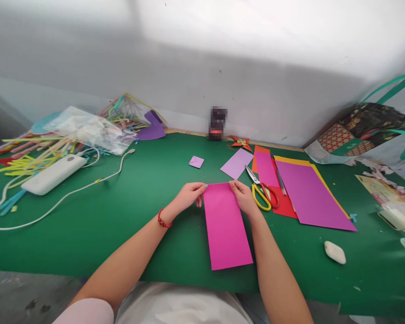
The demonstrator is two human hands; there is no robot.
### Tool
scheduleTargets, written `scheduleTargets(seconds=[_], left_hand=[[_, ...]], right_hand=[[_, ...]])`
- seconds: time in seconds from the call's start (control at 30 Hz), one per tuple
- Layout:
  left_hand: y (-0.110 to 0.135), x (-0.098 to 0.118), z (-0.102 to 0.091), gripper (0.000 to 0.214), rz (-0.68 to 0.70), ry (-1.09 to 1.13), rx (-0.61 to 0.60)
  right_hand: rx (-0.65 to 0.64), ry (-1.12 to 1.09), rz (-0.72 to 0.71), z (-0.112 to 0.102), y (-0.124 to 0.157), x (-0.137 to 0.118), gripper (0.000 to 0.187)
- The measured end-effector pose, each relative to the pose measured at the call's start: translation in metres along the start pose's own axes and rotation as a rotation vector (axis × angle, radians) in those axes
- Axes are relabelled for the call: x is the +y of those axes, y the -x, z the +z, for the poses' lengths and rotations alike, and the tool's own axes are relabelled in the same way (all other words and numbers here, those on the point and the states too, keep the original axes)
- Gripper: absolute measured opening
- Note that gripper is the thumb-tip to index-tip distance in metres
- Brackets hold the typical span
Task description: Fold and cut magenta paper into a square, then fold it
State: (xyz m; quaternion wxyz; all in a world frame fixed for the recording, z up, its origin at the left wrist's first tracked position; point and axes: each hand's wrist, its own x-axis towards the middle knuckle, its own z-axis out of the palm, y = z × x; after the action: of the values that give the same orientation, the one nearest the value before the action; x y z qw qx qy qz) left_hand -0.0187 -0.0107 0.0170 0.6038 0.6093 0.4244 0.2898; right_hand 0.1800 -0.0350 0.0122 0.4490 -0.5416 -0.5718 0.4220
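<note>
A long magenta sheet of paper [227, 229] lies lengthwise toward me over the green table. My left hand [191, 195] pinches its far left corner between thumb and finger. At the far right corner, my right hand [243, 197] grips the same sheet. Just right of that hand are scissors [263, 193] with one yellow and one red handle, their blades pointing away. Beyond the sheet sits a small folded lilac paper square [196, 162]. A flat lilac sheet [236, 164] rests farther back, to its right.
Purple paper [310, 193] covers orange and red sheets at right, beside a pen [281, 182]. A white case [335, 252] lies near the front right. At left are a white power bank [54, 174], its cable and heaped paper strips [20, 164]. A patterned bag [357, 135] stands back right.
</note>
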Motion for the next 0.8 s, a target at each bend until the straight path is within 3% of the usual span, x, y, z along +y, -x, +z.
scheduleTargets(seconds=[0.8], left_hand=[[0.0019, -0.0014, 0.0003, 0.055, 0.064, -0.038, -0.034]], right_hand=[[0.024, -0.002, -0.041, 0.005, 0.0007, -0.0021, 0.043]])
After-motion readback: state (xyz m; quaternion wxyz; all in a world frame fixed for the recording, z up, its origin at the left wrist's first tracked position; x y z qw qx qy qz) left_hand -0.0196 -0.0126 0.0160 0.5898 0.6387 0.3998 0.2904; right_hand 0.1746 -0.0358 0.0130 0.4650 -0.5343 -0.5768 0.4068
